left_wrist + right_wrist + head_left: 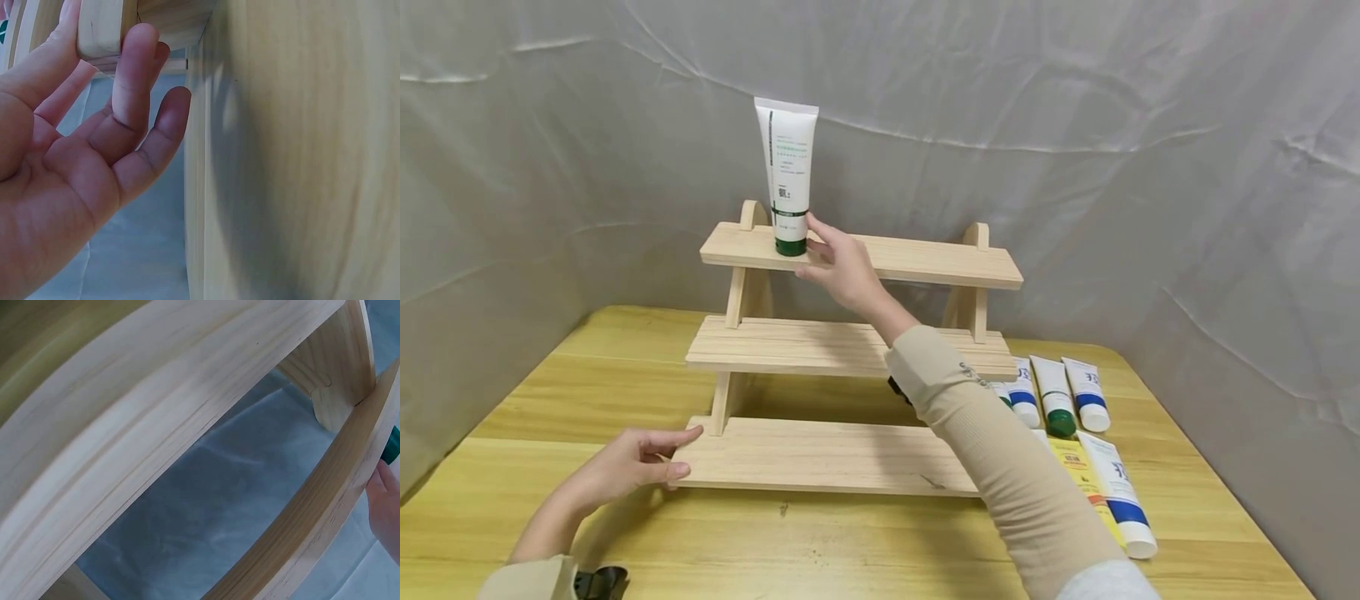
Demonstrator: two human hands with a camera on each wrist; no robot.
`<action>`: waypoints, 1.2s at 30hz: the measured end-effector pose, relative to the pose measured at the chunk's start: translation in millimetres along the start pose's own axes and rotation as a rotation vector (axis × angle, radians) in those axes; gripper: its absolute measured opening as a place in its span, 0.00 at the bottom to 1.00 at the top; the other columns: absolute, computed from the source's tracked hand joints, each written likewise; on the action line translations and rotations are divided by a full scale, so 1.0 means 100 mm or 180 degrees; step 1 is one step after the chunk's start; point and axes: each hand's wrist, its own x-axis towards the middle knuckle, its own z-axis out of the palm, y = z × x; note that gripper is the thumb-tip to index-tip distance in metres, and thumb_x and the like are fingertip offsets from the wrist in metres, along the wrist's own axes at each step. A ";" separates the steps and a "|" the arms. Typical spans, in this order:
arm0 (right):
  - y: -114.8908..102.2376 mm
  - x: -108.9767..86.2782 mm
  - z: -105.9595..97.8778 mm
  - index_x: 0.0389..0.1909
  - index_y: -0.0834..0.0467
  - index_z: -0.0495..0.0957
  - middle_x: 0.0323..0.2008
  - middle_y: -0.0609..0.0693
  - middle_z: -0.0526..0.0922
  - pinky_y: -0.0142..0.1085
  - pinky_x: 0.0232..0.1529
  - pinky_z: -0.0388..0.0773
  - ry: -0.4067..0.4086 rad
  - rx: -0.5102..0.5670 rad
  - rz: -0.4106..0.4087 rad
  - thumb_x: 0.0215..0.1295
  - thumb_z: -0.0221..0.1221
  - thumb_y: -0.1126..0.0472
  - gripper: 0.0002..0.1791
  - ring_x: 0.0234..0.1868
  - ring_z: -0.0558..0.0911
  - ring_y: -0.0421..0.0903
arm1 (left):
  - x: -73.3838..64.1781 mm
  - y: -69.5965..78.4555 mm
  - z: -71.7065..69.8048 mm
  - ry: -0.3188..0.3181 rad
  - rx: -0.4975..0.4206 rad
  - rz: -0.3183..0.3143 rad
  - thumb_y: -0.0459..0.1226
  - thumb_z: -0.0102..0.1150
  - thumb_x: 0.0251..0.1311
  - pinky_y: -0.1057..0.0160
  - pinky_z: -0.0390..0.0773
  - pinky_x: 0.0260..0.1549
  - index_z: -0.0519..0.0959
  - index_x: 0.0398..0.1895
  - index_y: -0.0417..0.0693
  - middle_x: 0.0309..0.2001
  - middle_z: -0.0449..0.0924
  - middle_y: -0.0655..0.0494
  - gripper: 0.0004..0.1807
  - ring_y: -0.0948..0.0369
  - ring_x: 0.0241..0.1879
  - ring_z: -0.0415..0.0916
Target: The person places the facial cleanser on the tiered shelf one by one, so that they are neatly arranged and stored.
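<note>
The tube (790,167) stands cap down, close to upright, at the left end of the top shelf (917,257), its green cap (791,247) near the shelf's near edge. The right hand (850,271) touches the tube's right side low down with extended fingers; the thumb lies apart from it, by the shelf's near edge, so the hand is fairly wide and not wrapped round the tube. The left hand (625,467) holds the left end of the bottom shelf (820,454), forefinger and thumb spanning its corner, the other fingers loosely bent.

The main risk looks like a topple: the tube is tall over a small cap, and a sideways nudge from the right fingers could tip it left. With the cap so near the edge, a pull toward the near side could bring it off the shelf. The rack might also jolt if the left hand pushed or lifted its corner, shaking the tube.

The right sleeve (992,433) crosses in front of the middle shelf (790,342) and partly hides the other tubes (1061,400) on the right of the counter (700,542); a low, careless withdrawal could knock the rack or those tubes.
</note>
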 end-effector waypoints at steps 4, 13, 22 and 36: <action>0.00 -0.02 -0.03 0.65 0.64 0.55 0.64 0.53 0.57 0.28 0.49 0.69 -0.0031 0.0052 0.0048 0.51 0.61 0.73 0.39 0.58 0.68 0.45 | 0.00 -0.01 0.01 0.0005 0.0002 0.0015 0.29 0.54 0.57 0.65 0.76 0.27 0.58 0.55 0.18 0.42 0.70 0.28 0.28 0.63 0.24 0.74; 0.01 -0.13 -0.14 0.57 0.67 0.66 0.56 0.58 0.69 0.33 0.49 0.70 0.0258 0.0179 -0.0069 0.54 0.61 0.70 0.28 0.53 0.72 0.49 | 0.02 -0.03 0.01 0.0012 0.0029 0.0029 0.29 0.54 0.57 0.65 0.75 0.27 0.59 0.55 0.18 0.44 0.69 0.26 0.27 0.63 0.24 0.74; 0.06 -0.28 -0.23 0.42 0.72 0.74 0.38 0.63 0.78 0.33 0.38 0.75 0.0661 0.0193 -0.0400 0.53 0.61 0.70 0.16 0.39 0.78 0.48 | 0.04 -0.05 0.00 -0.0020 0.0074 0.0083 0.29 0.54 0.57 0.65 0.75 0.26 0.59 0.55 0.18 0.44 0.69 0.26 0.27 0.63 0.24 0.74; 0.21 -0.63 -0.39 0.39 0.74 0.74 0.34 0.62 0.77 0.37 0.37 0.75 0.0795 0.0433 -0.0498 0.54 0.59 0.73 0.12 0.34 0.77 0.42 | 0.04 -0.06 0.01 0.0042 0.0155 0.0131 0.29 0.55 0.57 0.65 0.75 0.24 0.61 0.53 0.17 0.46 0.66 0.22 0.26 0.65 0.23 0.74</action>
